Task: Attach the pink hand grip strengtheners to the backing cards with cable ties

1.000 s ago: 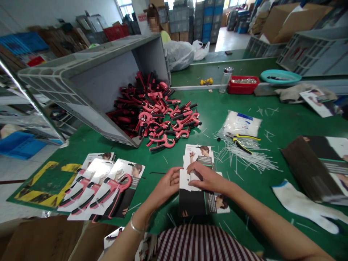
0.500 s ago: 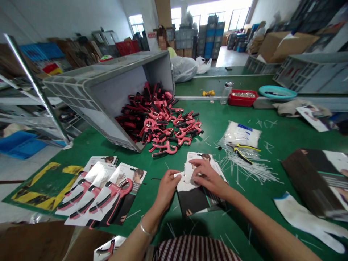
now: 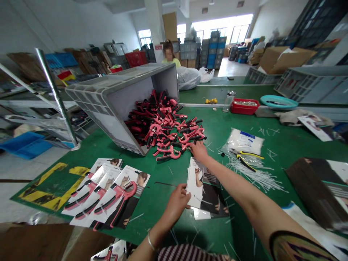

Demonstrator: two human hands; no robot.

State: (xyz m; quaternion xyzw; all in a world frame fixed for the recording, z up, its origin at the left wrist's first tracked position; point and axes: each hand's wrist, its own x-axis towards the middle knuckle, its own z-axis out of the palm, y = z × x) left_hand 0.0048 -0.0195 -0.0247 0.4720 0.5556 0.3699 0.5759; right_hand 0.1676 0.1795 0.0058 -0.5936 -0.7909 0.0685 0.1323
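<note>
Atop green workbench (image 3: 163, 174), tipped grey crate (image 3: 122, 101), pink handgrips (image 3: 165, 132).

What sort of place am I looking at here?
Probably a small factory packing workshop: a green workbench holds pink-and-black hand exercisers spilling from a tipped grey crate, beside printed backing cards, with stacked crates behind.

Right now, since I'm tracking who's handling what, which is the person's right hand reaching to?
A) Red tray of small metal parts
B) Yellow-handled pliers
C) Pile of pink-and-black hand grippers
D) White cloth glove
C. The right hand reaches the edge of the pink-and-black hand grippers heaped by the tipped grey plastic crate.
</note>
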